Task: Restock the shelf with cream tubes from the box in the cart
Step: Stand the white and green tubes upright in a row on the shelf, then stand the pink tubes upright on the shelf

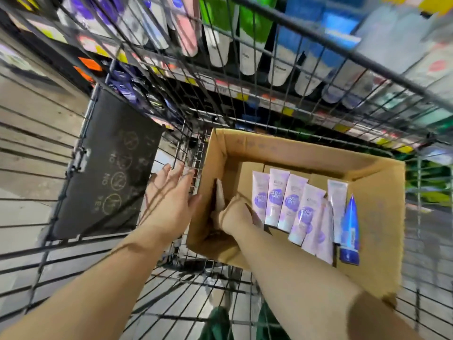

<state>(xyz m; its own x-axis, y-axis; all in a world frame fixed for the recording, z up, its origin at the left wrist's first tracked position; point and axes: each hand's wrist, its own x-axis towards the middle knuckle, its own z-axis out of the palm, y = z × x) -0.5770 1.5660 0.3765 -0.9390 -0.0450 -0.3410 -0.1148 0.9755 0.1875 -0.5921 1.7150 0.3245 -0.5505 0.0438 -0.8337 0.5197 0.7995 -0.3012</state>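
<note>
There is just one view, from a camera worn on the person's head. It looks forward and steeply down into a wire cart (245, 123), from close above it. A cardboard box (377, 217) sits low and to the right in the picture. Both arms reach in from the bottom edge, very near the camera. Beyond the cart's far edge, shelves (245, 45) fill the top of the picture. The wide lens bends straight lines near the edges.

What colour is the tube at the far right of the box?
Blue, with a darker blue cap; the tube shows best in the head view.
</note>
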